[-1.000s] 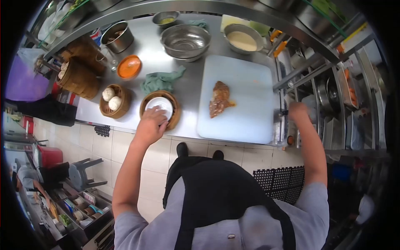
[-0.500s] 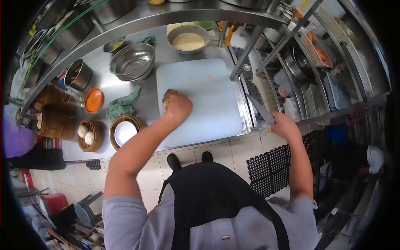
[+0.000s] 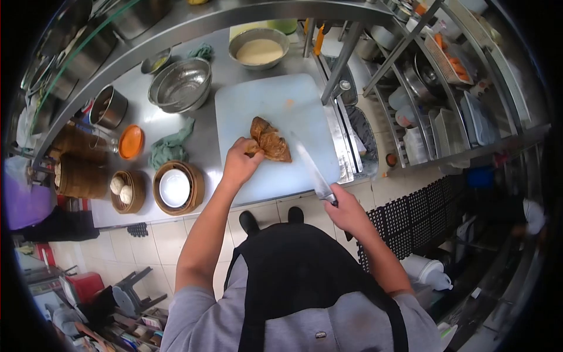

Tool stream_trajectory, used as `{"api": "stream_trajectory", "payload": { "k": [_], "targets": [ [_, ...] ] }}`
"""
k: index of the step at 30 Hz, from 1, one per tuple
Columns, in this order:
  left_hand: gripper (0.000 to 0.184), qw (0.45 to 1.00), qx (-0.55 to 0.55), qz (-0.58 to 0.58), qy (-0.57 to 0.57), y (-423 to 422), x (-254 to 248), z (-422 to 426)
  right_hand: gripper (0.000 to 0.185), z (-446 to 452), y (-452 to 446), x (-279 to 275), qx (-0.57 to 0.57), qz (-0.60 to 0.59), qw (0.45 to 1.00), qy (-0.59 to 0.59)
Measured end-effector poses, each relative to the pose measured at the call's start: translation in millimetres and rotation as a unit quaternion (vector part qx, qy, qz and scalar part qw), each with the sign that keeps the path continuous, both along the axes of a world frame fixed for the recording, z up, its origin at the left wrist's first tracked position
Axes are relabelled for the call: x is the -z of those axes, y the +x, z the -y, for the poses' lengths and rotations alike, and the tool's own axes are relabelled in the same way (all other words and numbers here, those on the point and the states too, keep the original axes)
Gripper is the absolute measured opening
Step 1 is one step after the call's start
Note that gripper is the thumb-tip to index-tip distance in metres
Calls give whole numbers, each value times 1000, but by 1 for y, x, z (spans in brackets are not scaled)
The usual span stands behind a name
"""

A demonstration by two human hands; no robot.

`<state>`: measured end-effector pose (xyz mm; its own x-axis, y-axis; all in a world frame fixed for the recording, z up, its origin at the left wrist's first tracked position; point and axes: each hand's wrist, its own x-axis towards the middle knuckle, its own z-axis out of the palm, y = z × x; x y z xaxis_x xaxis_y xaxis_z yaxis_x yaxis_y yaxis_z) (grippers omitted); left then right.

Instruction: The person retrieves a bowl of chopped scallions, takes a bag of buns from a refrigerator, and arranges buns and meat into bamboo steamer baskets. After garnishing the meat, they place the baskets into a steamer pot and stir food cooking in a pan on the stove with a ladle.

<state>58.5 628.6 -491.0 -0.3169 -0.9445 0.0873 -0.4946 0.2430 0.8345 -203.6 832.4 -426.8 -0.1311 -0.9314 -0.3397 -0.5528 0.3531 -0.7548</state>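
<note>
A piece of brown cooked meat (image 3: 271, 141), glossy and irregular, lies on the white cutting board (image 3: 281, 97); its exact kind I cannot make out. My left hand (image 3: 241, 162) pinches its left edge between thumb and fingers. Gripped by the handle in my right hand (image 3: 347, 210) is a long kitchen knife (image 3: 314, 173). Its blade points up and left over the right half of the board, apart from the meat. A small orange scrap (image 3: 289, 104) sits farther back on the board.
Left of the board are a green cloth (image 3: 171, 144), metal bowls (image 3: 182, 85), an orange dish (image 3: 131, 142) and bamboo steamers (image 3: 192, 205), one holding buns. A bowl of pale liquid (image 3: 259, 50) stands behind. Metal shelving (image 3: 404, 117) rises at right; an overhead shelf crosses the back.
The knife has come from beyond the board's right edge to over it. The meat now lies more to the right, uncovered, with my left hand lower at its left edge.
</note>
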Motion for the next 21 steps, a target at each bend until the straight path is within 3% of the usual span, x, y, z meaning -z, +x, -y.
{"api": "stream_trajectory", "payload": {
  "k": [7, 9, 21],
  "targets": [
    [24, 995, -72, -51, 47, 24, 12, -22, 21, 31, 56, -6, -167, -174, 970, 29],
    [21, 998, -40, 0, -49, 28, 15, -24, 20, 36, 62, -3, -190, -205, 960, 27],
    [15, 986, -2, 44, -161, 39, 26, -23, 18, 46, 102, -8, -253, -293, 920, 56]
  ]
}}
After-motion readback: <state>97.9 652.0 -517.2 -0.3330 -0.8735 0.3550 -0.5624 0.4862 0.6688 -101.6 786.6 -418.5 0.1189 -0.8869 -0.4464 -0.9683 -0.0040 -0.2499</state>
